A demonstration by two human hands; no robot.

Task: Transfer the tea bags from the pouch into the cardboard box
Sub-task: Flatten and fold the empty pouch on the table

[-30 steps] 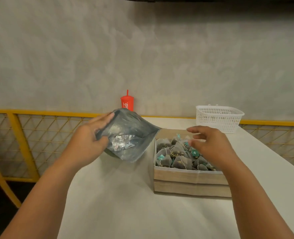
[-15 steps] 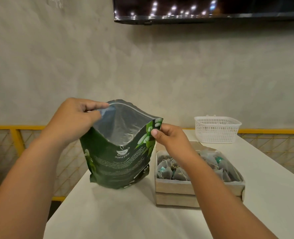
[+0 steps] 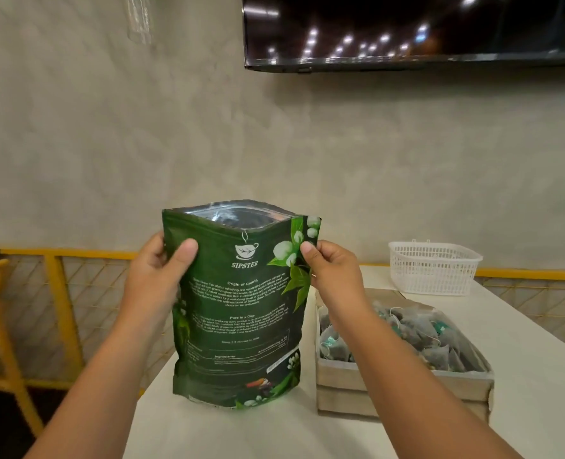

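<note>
Since the earlier frames the pouch (image 3: 241,303) has gone from tilted, mouth toward the viewer, to upright with its printed face to the camera. The right hand (image 3: 335,276) has left the box and taken the pouch's right edge.

Hand state: the left hand (image 3: 156,276) grips the left edge, thumb on the printed face, fingers behind. The right hand pinches the right edge near the top between thumb and fingers.

Progress: the cardboard box (image 3: 403,389), just right of the pouch, holds many tea bags (image 3: 417,332), heaped near its rim. The pouch mouth is open, showing foil lining. Whether any bags remain inside cannot be told, so the transfer is judged late or complete.

Surroundings: both items are at the white table (image 3: 539,376). A white basket (image 3: 435,268) stands at the far right. A yellow railing (image 3: 59,253) runs behind, and a dark screen (image 3: 407,28) hangs on the wall. Nothing stands between pouch and box.
</note>
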